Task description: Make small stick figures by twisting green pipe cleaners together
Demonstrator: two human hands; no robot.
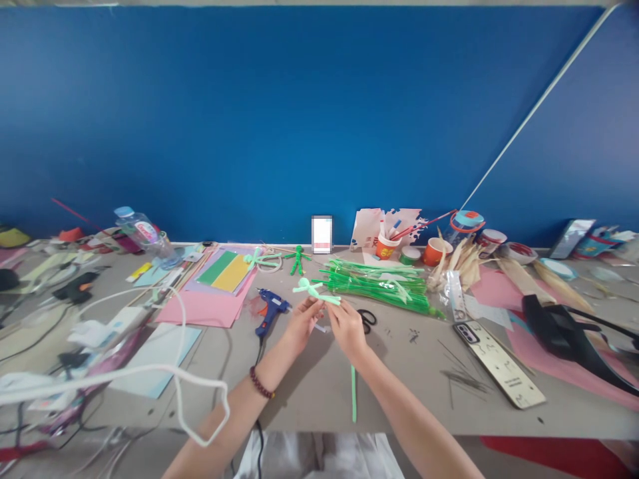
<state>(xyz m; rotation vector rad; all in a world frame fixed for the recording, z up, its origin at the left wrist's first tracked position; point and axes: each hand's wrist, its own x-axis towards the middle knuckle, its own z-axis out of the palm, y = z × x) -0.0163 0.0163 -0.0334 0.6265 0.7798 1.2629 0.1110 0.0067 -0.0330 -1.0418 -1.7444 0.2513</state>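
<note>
The fingers of the left hand [301, 324] and the right hand [348, 329] were closed, pinching the lower part of a pale green figure [309, 289] that looked bent from fuzzy stems. It was held above the tabletop [409, 399], its round head and arms showing beyond the fingertips toward the left. A dark beaded bracelet [261, 384] circled the left wrist. Just beside the right hand lay black-handled scissors [368, 321], partly hidden by it, and a pale green strip [354, 396] lay nearer the body, below the right wrist. Left of the left hand rested a blue glue gun [272, 310].

Beyond the hands, a bundle of green stems [379, 287] lay in clear plastic. Farther back were a darker green figure [298, 260] and, to its left, another pale green figure [258, 259] near the green and yellow sheets [219, 272] on pink paper [204, 311]. To the right, a phone [504, 369] lay with its camera side up. At the back, a red cup [386, 249] held pens before a blue partition [299, 133].
</note>
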